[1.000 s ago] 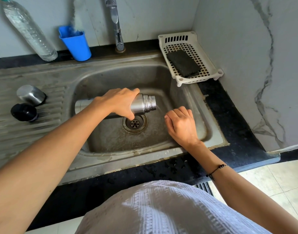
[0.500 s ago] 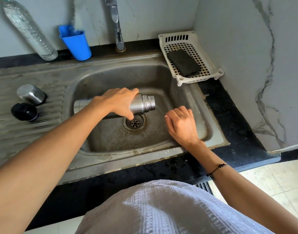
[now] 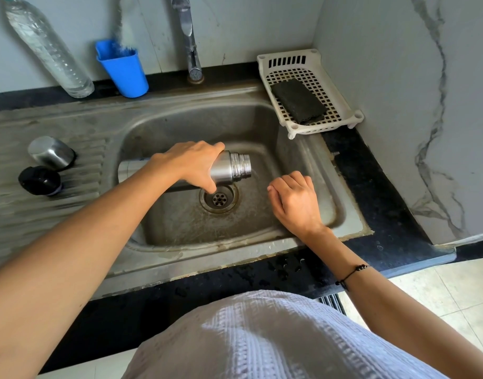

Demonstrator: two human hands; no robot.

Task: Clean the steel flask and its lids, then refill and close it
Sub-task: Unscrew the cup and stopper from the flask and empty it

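Observation:
My left hand point(image 3: 189, 164) grips the steel flask point(image 3: 229, 166) around its middle and holds it sideways over the sink basin point(image 3: 185, 127). Its open threaded mouth points right, just above the drain point(image 3: 219, 198). My right hand point(image 3: 295, 199) hovers loosely curled and holds nothing, right of the flask mouth. The steel cap point(image 3: 51, 152) and the black inner lid point(image 3: 40, 180) lie on the ribbed drainboard point(image 3: 16, 214) at the left.
A tap point(image 3: 189, 42) rises behind the basin. A blue cup point(image 3: 124, 71) with a brush and a clear water bottle point(image 3: 47, 49) stand at the back left. A white basket point(image 3: 337, 94) with a dark scrub pad point(image 3: 297, 103) sits at the back right.
The flask and my left hand have shifted very slightly. My right hand stays by the flask mouth.

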